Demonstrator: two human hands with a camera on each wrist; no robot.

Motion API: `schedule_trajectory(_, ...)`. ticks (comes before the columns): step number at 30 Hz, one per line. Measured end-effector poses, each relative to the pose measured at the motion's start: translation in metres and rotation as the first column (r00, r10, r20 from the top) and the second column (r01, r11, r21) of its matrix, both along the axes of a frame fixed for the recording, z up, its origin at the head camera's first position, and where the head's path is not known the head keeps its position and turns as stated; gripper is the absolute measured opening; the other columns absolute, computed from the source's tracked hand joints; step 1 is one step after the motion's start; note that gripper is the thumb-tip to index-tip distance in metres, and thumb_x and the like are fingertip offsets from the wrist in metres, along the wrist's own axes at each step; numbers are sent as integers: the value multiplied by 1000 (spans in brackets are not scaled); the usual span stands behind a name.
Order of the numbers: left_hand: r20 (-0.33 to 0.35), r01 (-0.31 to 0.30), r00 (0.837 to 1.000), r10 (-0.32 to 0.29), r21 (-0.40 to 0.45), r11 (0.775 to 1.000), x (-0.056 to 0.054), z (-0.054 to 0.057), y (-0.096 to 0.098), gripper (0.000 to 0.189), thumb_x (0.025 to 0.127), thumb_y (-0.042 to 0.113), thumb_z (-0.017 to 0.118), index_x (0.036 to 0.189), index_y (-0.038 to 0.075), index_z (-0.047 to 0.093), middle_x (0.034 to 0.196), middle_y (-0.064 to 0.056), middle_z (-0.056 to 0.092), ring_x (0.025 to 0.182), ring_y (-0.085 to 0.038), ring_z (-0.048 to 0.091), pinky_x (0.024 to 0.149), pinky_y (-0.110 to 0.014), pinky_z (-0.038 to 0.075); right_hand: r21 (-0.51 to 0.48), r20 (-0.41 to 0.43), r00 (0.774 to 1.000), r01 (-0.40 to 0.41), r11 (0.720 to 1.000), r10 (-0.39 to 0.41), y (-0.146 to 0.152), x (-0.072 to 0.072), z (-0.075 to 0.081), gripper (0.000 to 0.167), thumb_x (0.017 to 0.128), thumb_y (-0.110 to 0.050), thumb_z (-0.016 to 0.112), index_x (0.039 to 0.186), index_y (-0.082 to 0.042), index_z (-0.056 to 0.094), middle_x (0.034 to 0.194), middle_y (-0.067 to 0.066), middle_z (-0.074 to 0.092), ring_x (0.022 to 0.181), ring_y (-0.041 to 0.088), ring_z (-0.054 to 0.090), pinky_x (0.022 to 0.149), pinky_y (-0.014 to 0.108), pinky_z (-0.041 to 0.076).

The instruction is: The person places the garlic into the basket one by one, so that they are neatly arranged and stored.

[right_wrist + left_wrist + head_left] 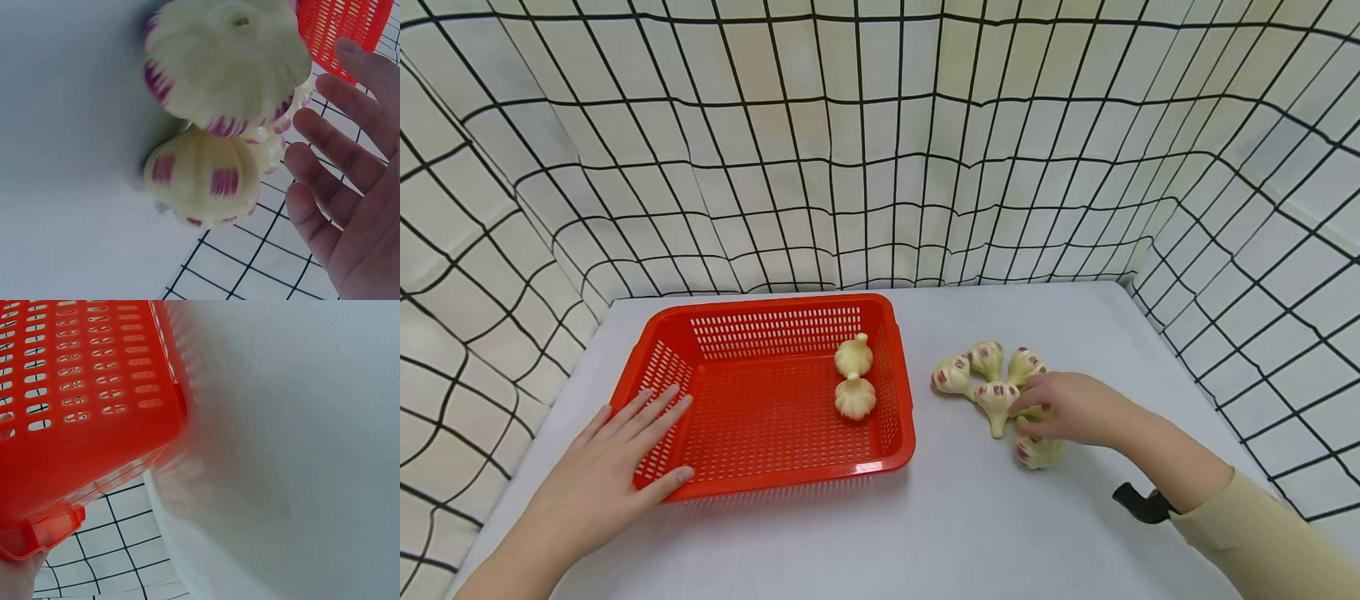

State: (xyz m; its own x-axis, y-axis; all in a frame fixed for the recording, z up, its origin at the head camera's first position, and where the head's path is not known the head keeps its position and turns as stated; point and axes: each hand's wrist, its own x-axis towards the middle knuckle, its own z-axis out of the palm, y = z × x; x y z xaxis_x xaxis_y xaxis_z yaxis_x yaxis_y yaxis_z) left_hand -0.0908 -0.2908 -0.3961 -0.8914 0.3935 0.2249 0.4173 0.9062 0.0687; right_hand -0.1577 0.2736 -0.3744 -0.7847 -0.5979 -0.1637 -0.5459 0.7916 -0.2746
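Presently, left hand (598,471) lies fingers spread across the left end of the red basket (790,479), right hand (1071,408) with fingers slightly parted, apparently pinching nothing, at garlic bulbs (997,398) clustered on the table (962,533), where grasping might roll neighbours away because they crowd together.

Place: netted booth, building unclear | black grid netting (826,99) | white backing (880,183) | white table (970,517)
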Motion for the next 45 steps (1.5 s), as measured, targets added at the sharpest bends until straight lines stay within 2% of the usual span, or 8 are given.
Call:
schedule_trajectory(8, 7, -9, 1000, 9, -6, 1000, 1, 1, -1, 90, 85, 56, 69, 158, 22, 28, 157, -13, 36, 141, -41, 32, 119, -35, -15, 3, -12, 997, 77, 997, -77, 12, 13, -2, 34, 86, -44, 75, 110, -20, 76, 99, -14, 65, 84, 5, 60, 74, 30, 53)
schedule_trajectory(17, 9, -12, 1000, 12, -11, 1000, 1, 1, -1, 90, 86, 56, 68, 158, 24, 27, 158, -13, 35, 142, -40, 31, 119, -35, -15, 69, -43, 986, 163, 984, -160, 10, 17, -11, 37, 82, -49, 76, 108, -22, 76, 90, -19, 61, 75, 3, 52, 66, 30, 48)
schedule_trajectory(26, 10, -17, 1000, 17, -16, 1000, 1, 2, -1, 89, 86, 57, 68, 158, 23, 28, 158, -12, 35, 143, -40, 30, 119, -34, -16, 106, -65, 981, 187, 977, -181, 5, 20, -20, 43, 78, -56, 76, 106, -23, 76, 80, -18, 56, 69, 5, 46, 59, 27, 40)
schedule_trajectory(33, 9, -14, 1000, 15, -18, 1000, 0, 1, -1, 89, 86, 57, 68, 158, 23, 28, 158, -12, 35, 143, -40, 30, 119, -34, -15, 84, -15, 982, 187, 979, -186, 3, 23, -23, 36, 80, -47, 77, 107, -24, 75, 73, -17, 51, 67, 6, 45, 59, 27, 38)
schedule_trajectory(45, 26, -21, 999, 22, -17, 1000, 1, 2, 0, 88, 86, 57, 68, 157, 21, 31, 158, -13, 35, 140, -41, 33, 118, -34, -17, 67, 67, 978, 191, 979, -195, 8, 25, -17, 32, 82, -42, 76, 110, -25, 72, 81, -18, 55, 73, 7, 48, 65, 30, 41)
